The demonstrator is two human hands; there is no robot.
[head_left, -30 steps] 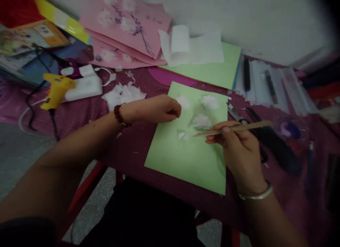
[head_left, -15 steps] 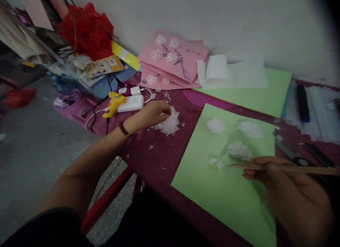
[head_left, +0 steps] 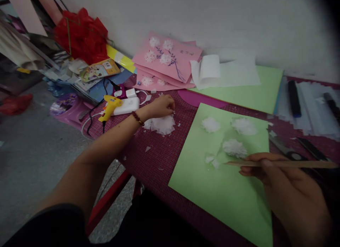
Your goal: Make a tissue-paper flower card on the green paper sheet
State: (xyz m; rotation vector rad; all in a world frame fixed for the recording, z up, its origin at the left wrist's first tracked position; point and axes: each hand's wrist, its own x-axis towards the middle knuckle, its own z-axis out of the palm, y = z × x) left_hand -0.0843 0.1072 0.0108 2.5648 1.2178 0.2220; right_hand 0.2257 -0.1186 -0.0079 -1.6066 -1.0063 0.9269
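Observation:
My left hand [head_left: 162,106], with a beaded bracelet at the wrist, is just above the far side of a pile of white paper pieces [head_left: 162,125]. Its fingers are curled together, and whatever they may pinch is hidden. In my right hand [head_left: 284,185] a thin wooden stick [head_left: 300,164] lies nearly level, its pointed tip facing left. Under that tip is a light green sheet [head_left: 212,197]. Three fluffy white paper flowers sit on the sheet, the nearest one [head_left: 234,148] beside my right fingertips. Left of the tip lies a small cluster of white paper bits [head_left: 211,161].
A yellow glue gun [head_left: 110,107] rests by a white power bank [head_left: 126,106] and cables at left. Pink cards [head_left: 183,59] with white flowers and a white paper roll [head_left: 210,68] lie along the wall. Scissors [head_left: 294,155] and markers [head_left: 294,98] are at right.
My left hand has shifted from the pile's middle to its far right side, with the fingers curled in more. My right hand keeps the stick by the small cluster. The view has shifted slightly.

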